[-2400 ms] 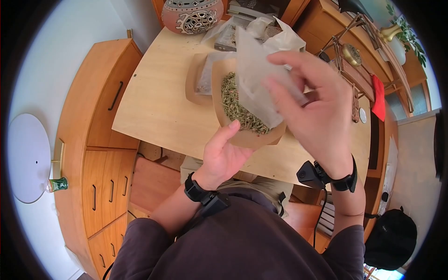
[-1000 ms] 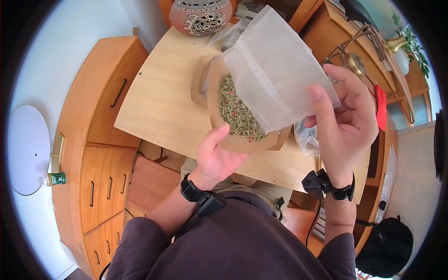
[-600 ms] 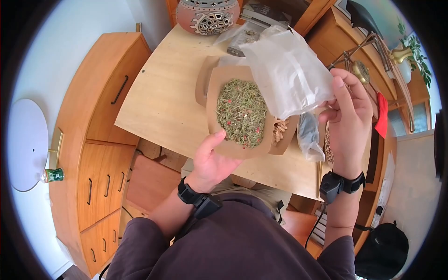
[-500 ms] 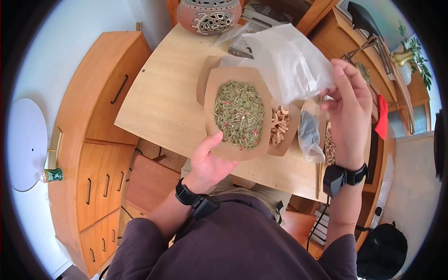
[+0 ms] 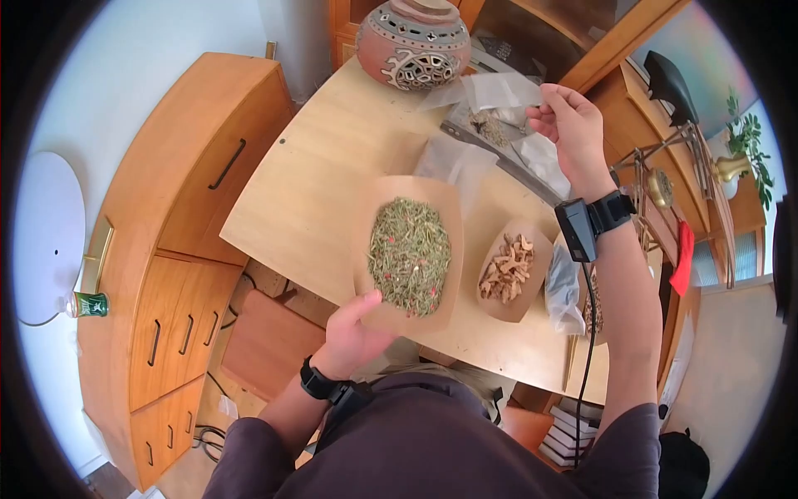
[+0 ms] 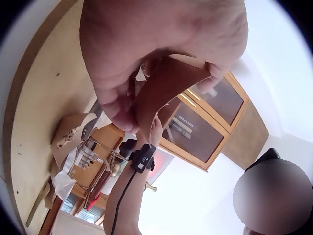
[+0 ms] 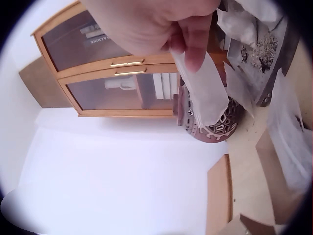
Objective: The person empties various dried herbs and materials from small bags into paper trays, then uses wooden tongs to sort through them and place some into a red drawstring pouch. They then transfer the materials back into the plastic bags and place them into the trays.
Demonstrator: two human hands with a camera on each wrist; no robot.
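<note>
My left hand grips the near left corner of a brown paper tray, thumb over the rim and the other fingers hidden beneath. A mound of dried green herbs with a few red bits fills the tray. In the left wrist view the tray's wall shows between thumb and fingers. Over the back of the table, my right hand pinches a translucent plastic bag by one end. That bag looks flat and emptied in the right wrist view, hanging in front of the pottery jar.
A second paper tray with dried brown slices sits right of the held one, beside a clear bag with dark contents. Behind lie another bag and a grey tray with dried herbs. The patterned pottery jar stands at the back.
The right hand has carried the bag off the herbs, then up and back to the far side. The left hand with the tray has come lower, revealing the tray of brown slices.
</note>
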